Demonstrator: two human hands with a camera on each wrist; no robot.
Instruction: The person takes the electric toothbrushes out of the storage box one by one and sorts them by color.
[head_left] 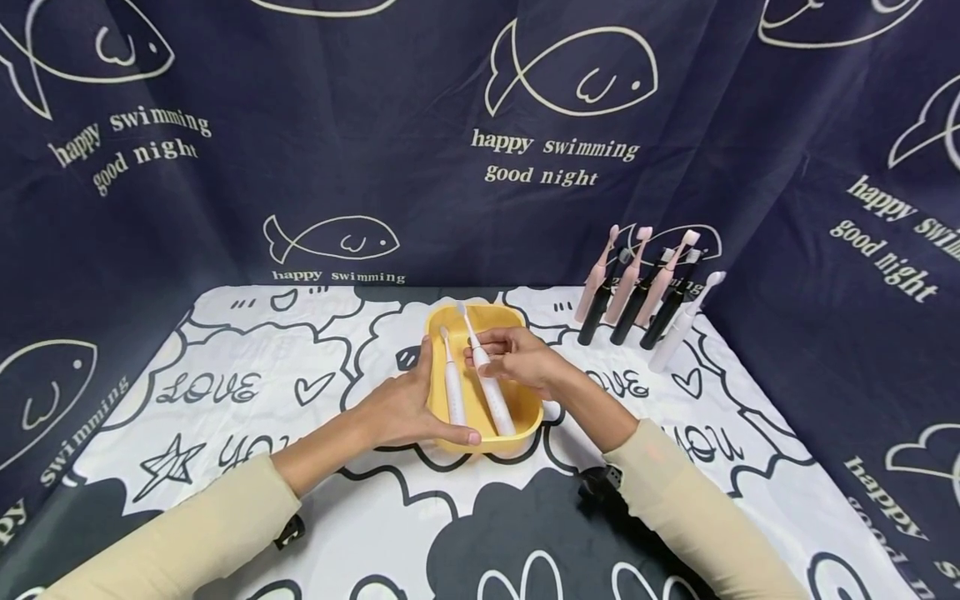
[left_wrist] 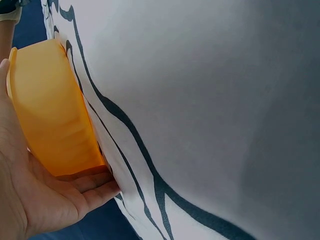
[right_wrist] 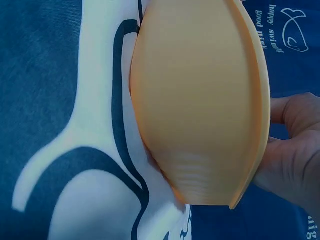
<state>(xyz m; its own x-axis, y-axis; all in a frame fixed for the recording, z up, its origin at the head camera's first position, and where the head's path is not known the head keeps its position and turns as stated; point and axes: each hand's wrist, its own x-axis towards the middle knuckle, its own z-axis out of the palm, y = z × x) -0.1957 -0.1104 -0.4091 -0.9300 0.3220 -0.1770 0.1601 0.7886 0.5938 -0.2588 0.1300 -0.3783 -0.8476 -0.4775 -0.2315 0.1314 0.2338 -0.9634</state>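
A yellow plastic tray (head_left: 531, 408) stands on the patterned cloth. Its left side is held by my left hand (head_left: 401, 408), the thumb at the near rim and the fingers along the outer wall. The left wrist view shows those fingers around the lower wall of the tray (left_wrist: 52, 105). One white electric toothbrush (head_left: 453, 392) lies in the left part of the tray. Beside it, my right hand (head_left: 525, 360) holds a second white electric toothbrush (head_left: 497, 406) between thumb and fingers, over the tray. In the right wrist view the tray wall (right_wrist: 200, 100) hides the fingertips.
At the back right, several electric toothbrushes stand upright: pink ones (head_left: 622, 287), black ones (head_left: 632, 315) and a white one (head_left: 673, 340). A dark blue curtain (head_left: 420, 167) with fish drawings hangs behind the cloth-covered table (head_left: 225, 433).
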